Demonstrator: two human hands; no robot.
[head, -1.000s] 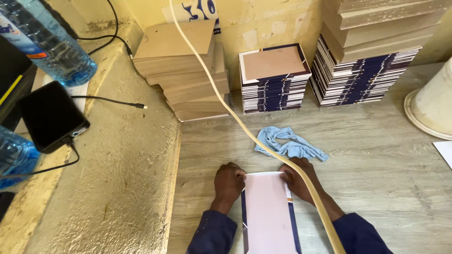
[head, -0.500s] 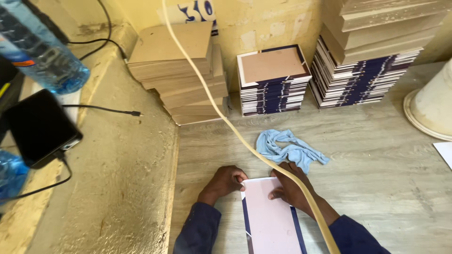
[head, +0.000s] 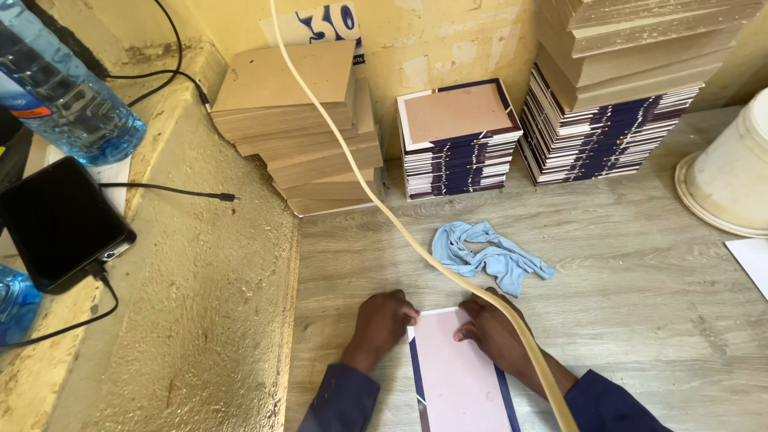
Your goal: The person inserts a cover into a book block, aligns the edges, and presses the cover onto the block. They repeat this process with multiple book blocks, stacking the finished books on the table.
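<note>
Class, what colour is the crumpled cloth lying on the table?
Light blue cloth, seen in the head view.

Yellow wall [head: 448, 40], wood-grain tabletop [head: 640, 280]

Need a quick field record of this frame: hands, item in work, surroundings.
left hand: left hand flat on the top left corner of the pink-faced cover
right hand: right hand pressing its top right edge
item: pink-faced cover with dark blue border, lying flat on the wooden table
cloth: blue rag crumpled just beyond the hands
stacks: plain boards, blue-edged covers by the wall
ledge: phone on cable, water bottle
foreground: beige hose crossing diagonally
</note>
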